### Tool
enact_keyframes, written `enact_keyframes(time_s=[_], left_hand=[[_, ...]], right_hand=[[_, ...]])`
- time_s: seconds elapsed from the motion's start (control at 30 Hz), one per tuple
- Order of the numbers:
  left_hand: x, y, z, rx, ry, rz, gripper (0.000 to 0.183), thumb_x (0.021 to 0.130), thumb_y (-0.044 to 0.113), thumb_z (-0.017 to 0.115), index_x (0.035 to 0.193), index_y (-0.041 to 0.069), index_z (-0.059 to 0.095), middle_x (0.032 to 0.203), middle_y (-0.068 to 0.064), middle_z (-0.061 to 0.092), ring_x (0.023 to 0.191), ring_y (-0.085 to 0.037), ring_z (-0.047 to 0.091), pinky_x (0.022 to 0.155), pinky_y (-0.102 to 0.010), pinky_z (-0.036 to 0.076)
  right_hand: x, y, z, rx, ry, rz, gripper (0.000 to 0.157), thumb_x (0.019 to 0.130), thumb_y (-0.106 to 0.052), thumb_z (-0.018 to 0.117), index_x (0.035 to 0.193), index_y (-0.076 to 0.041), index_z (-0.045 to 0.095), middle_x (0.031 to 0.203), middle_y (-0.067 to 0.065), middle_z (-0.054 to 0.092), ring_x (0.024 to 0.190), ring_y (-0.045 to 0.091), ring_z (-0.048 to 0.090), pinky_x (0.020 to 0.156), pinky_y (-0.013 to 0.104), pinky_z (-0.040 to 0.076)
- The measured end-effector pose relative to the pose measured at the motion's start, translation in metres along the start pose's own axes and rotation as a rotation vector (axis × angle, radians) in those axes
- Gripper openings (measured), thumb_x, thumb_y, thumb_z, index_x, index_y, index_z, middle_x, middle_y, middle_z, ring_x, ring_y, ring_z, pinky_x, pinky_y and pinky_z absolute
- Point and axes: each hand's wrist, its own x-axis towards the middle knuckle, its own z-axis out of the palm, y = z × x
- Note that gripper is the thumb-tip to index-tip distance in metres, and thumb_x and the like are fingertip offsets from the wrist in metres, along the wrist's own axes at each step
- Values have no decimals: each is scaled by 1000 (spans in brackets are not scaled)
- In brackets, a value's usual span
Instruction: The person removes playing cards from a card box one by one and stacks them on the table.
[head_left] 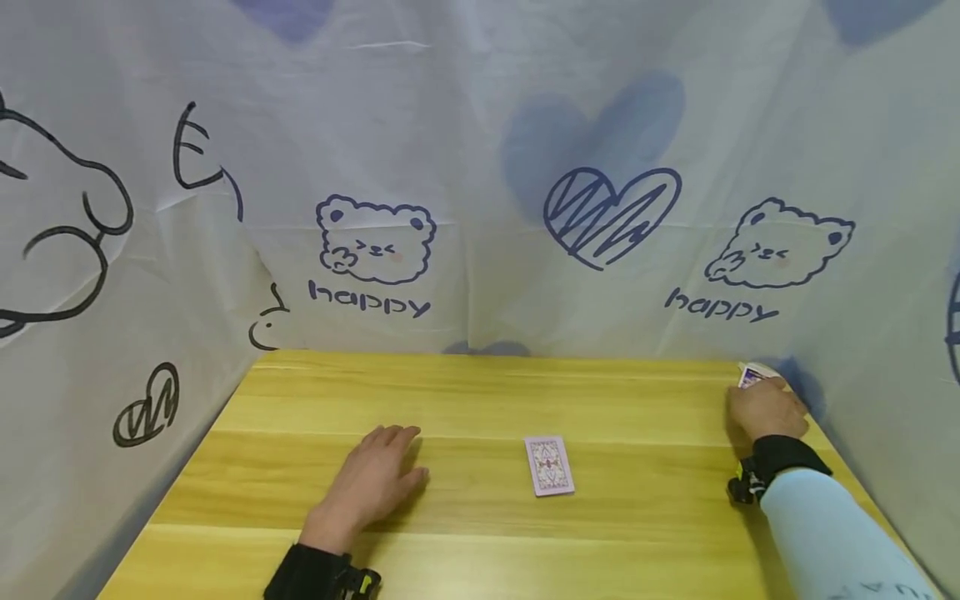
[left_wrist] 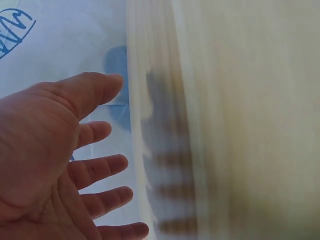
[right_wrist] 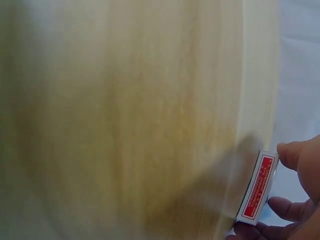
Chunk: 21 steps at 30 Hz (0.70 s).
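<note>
At the table's far right corner, my right hand [head_left: 768, 408] grips a small white card box [right_wrist: 258, 187] with a red printed panel on its narrow side. In the right wrist view, the thumb is at one end of the box and fingers at the other. The head view shows only a bit of its purple and white face past the hand. Playing cards [head_left: 550, 465], pink-patterned back up, lie mid-table; whether one or a stack I cannot tell. Left of them, my left hand [head_left: 371, 479] holds nothing, its fingers extended over the wood.
The yellow wood-grain table [head_left: 465, 400] is bounded at the back and sides by a pale cloth [head_left: 480, 125] with drawn hearts and bears. Black straps with small cameras sit on both wrists.
</note>
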Motion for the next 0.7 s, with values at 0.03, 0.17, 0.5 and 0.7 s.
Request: enact_keyframes(time_s=[0.03, 0.17, 0.5, 0.7], left_hand=[[0, 0, 0, -2, 2, 3, 65, 90, 40, 65, 143, 8, 43, 141, -22, 48, 133, -43, 36, 113, -58, 29], [-2, 3, -1, -17, 4, 6, 63, 91, 40, 65, 143, 10, 43, 141, -20, 48, 133, -42, 36, 113, -57, 30], [0, 19, 6, -101, -16, 44, 60, 92, 40, 63, 143, 15, 43, 142, -15, 47, 136, -38, 34, 112, -55, 32], [-2, 24, 10, -113, -27, 47, 60, 92, 40, 64, 143, 15, 44, 143, -16, 47, 136, -38, 33, 112, -54, 32]], right_hand=[[0, 0, 1, -3, -9, 6, 78, 94, -39, 37, 131, 28, 19, 121, 55, 34, 110, 64, 36, 81, 70, 41], [-7, -6, 7, -18, -14, -19, 76, 93, -39, 39, 127, 28, 24, 117, 53, 37, 106, 63, 38, 81, 69, 40], [-68, -51, 28, -125, -123, -166, 91, 91, -62, 46, 129, 19, 29, 102, 37, 44, 94, 53, 47, 78, 69, 38], [-109, -75, 30, -237, -195, -307, 97, 89, -72, 42, 129, 17, 36, 100, 32, 54, 88, 46, 54, 76, 67, 39]])
